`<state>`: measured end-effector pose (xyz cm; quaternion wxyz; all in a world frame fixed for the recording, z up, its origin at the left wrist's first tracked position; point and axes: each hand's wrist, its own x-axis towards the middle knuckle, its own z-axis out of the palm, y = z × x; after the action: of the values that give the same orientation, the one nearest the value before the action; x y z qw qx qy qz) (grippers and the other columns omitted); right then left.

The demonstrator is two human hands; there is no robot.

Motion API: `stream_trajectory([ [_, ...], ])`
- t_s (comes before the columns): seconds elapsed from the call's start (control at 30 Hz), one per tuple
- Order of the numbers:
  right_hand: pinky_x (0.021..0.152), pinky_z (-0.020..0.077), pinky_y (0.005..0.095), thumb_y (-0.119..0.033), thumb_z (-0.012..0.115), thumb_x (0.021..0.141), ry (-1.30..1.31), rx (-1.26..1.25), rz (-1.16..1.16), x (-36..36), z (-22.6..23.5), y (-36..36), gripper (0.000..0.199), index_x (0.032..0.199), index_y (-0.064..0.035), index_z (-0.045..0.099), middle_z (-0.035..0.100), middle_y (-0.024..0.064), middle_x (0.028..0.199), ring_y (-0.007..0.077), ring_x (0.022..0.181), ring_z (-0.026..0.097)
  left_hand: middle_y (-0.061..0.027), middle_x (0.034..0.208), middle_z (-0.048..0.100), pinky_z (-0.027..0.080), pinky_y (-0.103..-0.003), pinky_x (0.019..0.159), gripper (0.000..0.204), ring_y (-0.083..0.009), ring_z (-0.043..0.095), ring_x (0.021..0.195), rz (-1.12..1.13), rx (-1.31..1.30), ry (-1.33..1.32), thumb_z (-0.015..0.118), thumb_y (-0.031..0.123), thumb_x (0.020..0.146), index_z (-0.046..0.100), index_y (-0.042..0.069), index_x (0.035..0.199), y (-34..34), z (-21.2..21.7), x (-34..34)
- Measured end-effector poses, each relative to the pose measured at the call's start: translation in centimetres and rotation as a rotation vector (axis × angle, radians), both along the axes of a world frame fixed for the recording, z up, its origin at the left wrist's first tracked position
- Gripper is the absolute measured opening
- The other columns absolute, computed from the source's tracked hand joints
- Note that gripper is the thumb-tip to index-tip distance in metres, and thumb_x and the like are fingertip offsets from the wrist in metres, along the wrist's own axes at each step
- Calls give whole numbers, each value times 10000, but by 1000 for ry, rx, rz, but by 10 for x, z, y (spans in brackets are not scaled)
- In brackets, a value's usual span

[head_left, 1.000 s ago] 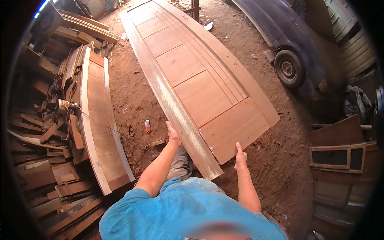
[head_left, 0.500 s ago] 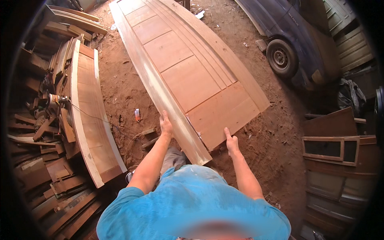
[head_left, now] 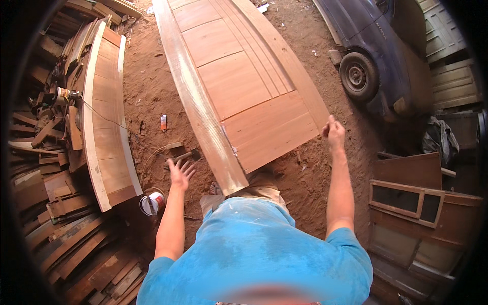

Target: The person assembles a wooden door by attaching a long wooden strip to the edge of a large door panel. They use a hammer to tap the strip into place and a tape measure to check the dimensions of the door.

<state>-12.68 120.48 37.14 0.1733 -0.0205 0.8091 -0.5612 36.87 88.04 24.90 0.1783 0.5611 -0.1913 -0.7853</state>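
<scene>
Right hand (head_left: 334, 133) grips the near right corner of a large panelled wooden door (head_left: 239, 86), fingers curled over its edge. Left hand (head_left: 180, 173) is spread wide with fingers apart, holding nothing, hovering just left of the door's pale near-left edge without touching it.

Head view, looking down: the door lies tilted, running from the person's body at the near centre away to the far top of the scene. Its near end sits just in front of the person's blue shirt, above red dirt ground (head_left: 152, 101). To the left, a second wooden door (head_left: 104, 127) rests on its long edge against a heap of stacked timber offcuts (head_left: 46, 168). A small tin can (head_left: 151, 203) stands on the ground near the left hand, and a small block of wood lies between the two doors. At the far right is a dark car (head_left: 366, 56), its wheel close to the door's right edge. Wooden window frames (head_left: 406, 198) lean at the near right.

Risk, as a judgement: with only one hand holding, the heavy door could twist or slip at its left side, dropping onto the feet or the can, or swinging toward the car
</scene>
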Motion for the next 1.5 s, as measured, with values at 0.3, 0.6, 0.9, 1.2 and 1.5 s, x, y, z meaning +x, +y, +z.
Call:
stream_trajectory([
  [0.3,1170,186,550,-843,265,861,-558,365,308,-207,-75,23,1028,1551,-81,247,279,289,1543,423,1442,251,-211,1614,148,200,-546,1161,1128,-389,273,1445,69,-63,-213,263,892,811,-51,124,1576,22,16,21],
  [0.6,1159,258,516,-854,188,859,-965,63,606,-140,-54,-52,1046,1551,-70,233,291,199,1568,361,1443,280,-207,1185,636,535,-542,884,912,-394,652,1015,-64,90,396,83,734,945,440,45,1425,64,53,-126],
  [0.9,1168,250,471,-841,199,872,-847,54,482,-215,-110,-27,1036,1538,-50,258,290,178,1574,342,1436,300,-178,1542,317,373,-453,1092,1032,-342,417,1349,88,-138,-333,217,843,867,238,63,1541,66,23,-84],
  [1.2,1129,328,458,-787,261,911,-942,-109,540,-185,-130,-30,948,1502,-52,356,452,164,1479,312,1346,438,-185,1435,469,399,-392,1075,934,-278,478,1298,28,-404,-408,345,740,920,381,-27,1451,89,59,-151],
  [1.5,1063,399,371,-692,359,961,-529,250,443,-168,-114,-10,863,1339,64,536,566,179,1356,259,1246,535,-219,1363,543,403,-404,1052,894,-322,540,1255,-309,-807,-836,698,583,819,421,-25,1412,81,73,-169],
])
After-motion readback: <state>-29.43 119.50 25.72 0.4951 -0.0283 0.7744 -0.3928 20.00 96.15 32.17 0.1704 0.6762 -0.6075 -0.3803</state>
